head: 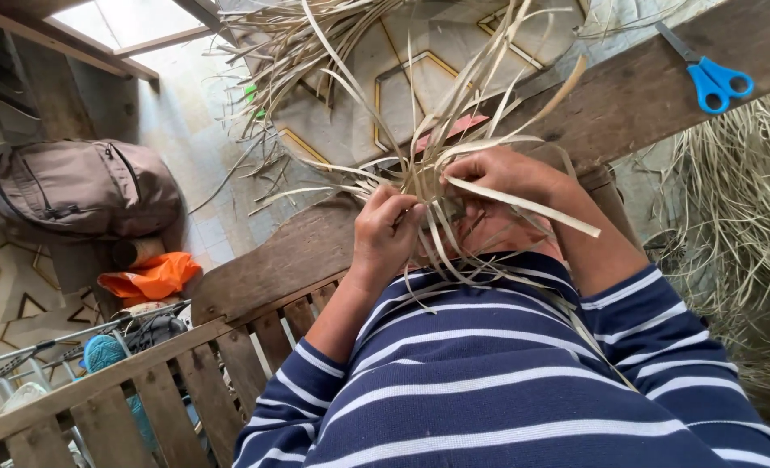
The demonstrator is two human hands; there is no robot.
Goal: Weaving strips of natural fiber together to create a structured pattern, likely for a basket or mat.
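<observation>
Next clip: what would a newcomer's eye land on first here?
At centre, the left hand and right hand grip a tangle of pale straw strips that fan out above a wooden bench. The navy sweater with white stripes fills the bottom. Bright blue scissors lie on the bench at upper right, and a brown backpack sits at left above an orange cloth.

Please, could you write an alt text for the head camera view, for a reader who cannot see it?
A person in a navy striped top grips a bundle of pale reed strips with the left hand and right hand, over a wooden bench. Blue-handled scissors lie on the bench; a brown backpack sits at left.
</observation>
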